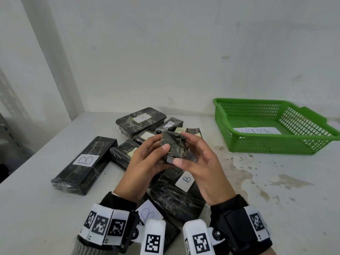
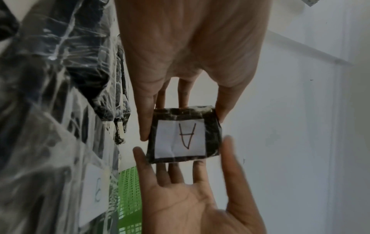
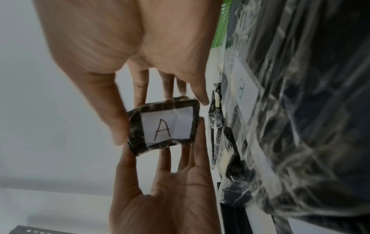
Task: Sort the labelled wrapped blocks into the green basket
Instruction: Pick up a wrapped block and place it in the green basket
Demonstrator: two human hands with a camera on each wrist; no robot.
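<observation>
Both hands hold one small black wrapped block [image 1: 173, 146] above the pile at mid table. Its white label reads A [image 2: 181, 138] and faces the wrists, so the head view shows only its plain back. My left hand [image 1: 160, 144] pinches it from the left, thumb in front and fingers behind. My right hand [image 1: 184, 148] pinches it from the right, thumb at the lower edge. The right wrist view shows the block [image 3: 164, 126] held between the two hands. The green basket [image 1: 272, 144] stands at the right, apart from the hands.
Several black wrapped blocks lie under and beyond the hands: a long one marked B [image 1: 86, 161] on the left, another B [image 1: 184, 183] beneath the hands, one B [image 1: 141, 119] at the back. A paper sheet [image 1: 257, 130] lies in the basket. White walls close off the back and left.
</observation>
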